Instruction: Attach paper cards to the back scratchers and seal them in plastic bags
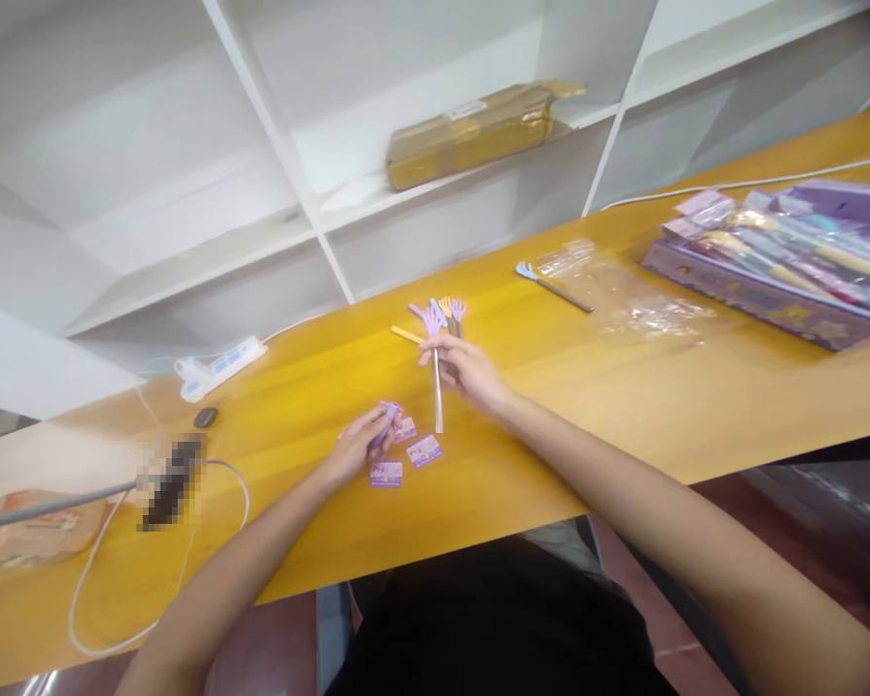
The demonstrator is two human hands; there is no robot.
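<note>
My right hand (468,370) pinches a small rake-shaped back scratcher (437,387) with a purple head and a metal handle, held over the table. Just behind it lie several more scratchers with purple, blue and orange heads (446,307). My left hand (362,445) is closed round some small purple printed cards (388,418). Beside that hand, loose cards (424,450) lie flat on the wood. Farther right, a blue-headed scratcher (555,290) rests alone near clear plastic bags.
A purple display box (761,295) of wrapped items stands at the right, with clear plastic bags (645,314) beside it. A power strip (221,369), cables and a black object (205,418) lie left. A taped carton (478,135) sits on the shelf behind.
</note>
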